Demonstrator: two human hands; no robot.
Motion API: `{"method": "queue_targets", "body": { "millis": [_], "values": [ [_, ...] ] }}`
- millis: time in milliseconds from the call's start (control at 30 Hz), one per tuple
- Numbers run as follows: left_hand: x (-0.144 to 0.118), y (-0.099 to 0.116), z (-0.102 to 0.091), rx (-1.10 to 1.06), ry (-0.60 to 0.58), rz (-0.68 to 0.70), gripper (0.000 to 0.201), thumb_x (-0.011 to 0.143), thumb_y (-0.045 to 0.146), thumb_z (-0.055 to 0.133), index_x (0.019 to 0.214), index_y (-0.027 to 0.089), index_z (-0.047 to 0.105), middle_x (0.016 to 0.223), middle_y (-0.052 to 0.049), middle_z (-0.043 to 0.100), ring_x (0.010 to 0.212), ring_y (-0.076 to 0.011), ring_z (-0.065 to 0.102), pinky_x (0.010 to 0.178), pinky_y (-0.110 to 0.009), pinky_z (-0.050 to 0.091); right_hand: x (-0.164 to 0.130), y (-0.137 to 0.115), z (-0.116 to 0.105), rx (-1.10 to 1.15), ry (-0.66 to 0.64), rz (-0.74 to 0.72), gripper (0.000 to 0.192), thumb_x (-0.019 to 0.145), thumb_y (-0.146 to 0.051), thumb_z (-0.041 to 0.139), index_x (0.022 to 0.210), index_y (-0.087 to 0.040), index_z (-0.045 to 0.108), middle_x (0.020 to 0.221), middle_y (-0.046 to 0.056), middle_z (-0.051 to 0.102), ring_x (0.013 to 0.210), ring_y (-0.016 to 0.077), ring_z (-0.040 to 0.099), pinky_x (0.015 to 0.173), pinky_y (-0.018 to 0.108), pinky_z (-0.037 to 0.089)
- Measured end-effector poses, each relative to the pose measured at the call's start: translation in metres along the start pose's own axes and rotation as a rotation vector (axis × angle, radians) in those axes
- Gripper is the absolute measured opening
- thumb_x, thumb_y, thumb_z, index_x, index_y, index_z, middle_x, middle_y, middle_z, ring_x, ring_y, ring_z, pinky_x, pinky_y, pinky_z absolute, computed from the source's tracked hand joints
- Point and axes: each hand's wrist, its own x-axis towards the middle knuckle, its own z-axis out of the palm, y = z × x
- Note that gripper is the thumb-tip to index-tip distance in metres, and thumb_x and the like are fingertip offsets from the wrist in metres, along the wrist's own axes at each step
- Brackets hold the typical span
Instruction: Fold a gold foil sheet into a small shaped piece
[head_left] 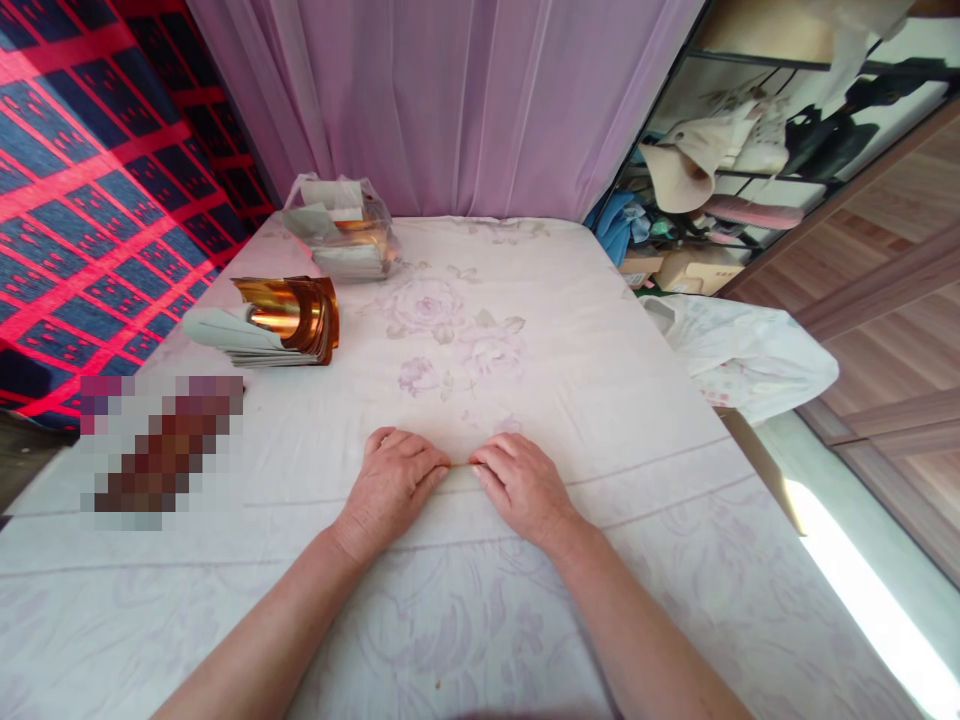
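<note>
Over the flowered tablecloth [570,360], both hands meet in the middle, fingertips pinched and almost touching. A thin yellowish-brown strip [460,465] runs between them. One end is in the closed fingers of my left hand [396,480]. Its other end is pinched between the thumb and fingers of my right hand [526,488]. Only a short length of the strip shows, so its exact kind cannot be made out. To the left of my hands stands a folded stack of shiny copper-gold and white sheets [300,315].
Behind the stack sits a clear plastic bag [352,240] holding more such sheets. A pixelated patch [165,450] hides something at the left. A purple curtain [450,100] hangs at the far edge. Shelves with shoes [761,140] and a white bundle [757,350] lie to the right.
</note>
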Motion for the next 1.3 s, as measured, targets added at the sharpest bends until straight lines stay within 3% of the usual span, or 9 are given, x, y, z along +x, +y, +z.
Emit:
{"method": "queue_targets", "body": {
  "millis": [433, 767, 1300],
  "values": [
    [0.001, 0.007, 0.000, 0.030, -0.047, -0.111, 0.022, 0.096, 0.028, 0.048, 0.089, 0.024, 0.069, 0.086, -0.001, 0.068, 0.090, -0.0213, 0.058, 0.096, -0.048, 0.029, 0.001, 0.002, 0.005, 0.101, 0.097, 0.129, 0.012, 0.091, -0.023, 0.057, 0.081, -0.021, 0.062, 0.077, 0.002, 0.064, 0.076, 0.0167, 0.059, 0.072, 0.029, 0.042],
    [-0.001, 0.016, -0.004, 0.079, -0.055, -0.195, 0.019, 0.094, 0.029, 0.049, 0.086, 0.023, 0.064, 0.083, -0.001, 0.068, 0.090, -0.0231, 0.059, 0.103, -0.054, 0.024, 0.001, -0.001, 0.000, 0.037, 0.011, 0.135, 0.018, 0.094, -0.024, 0.052, 0.083, -0.020, 0.066, 0.082, 0.004, 0.063, 0.082, 0.0180, 0.058, 0.076, 0.031, 0.042],
    [0.000, 0.017, -0.002, 0.146, -0.028, -0.186, 0.030, 0.097, 0.033, 0.045, 0.079, 0.020, 0.066, 0.086, -0.006, 0.063, 0.087, -0.0229, 0.053, 0.090, -0.046, 0.035, 0.004, -0.011, 0.004, -0.167, 0.088, 0.258, 0.023, 0.092, -0.034, 0.057, 0.074, -0.021, 0.062, 0.077, 0.003, 0.062, 0.076, 0.0185, 0.057, 0.068, 0.031, 0.038]
  ]
}}
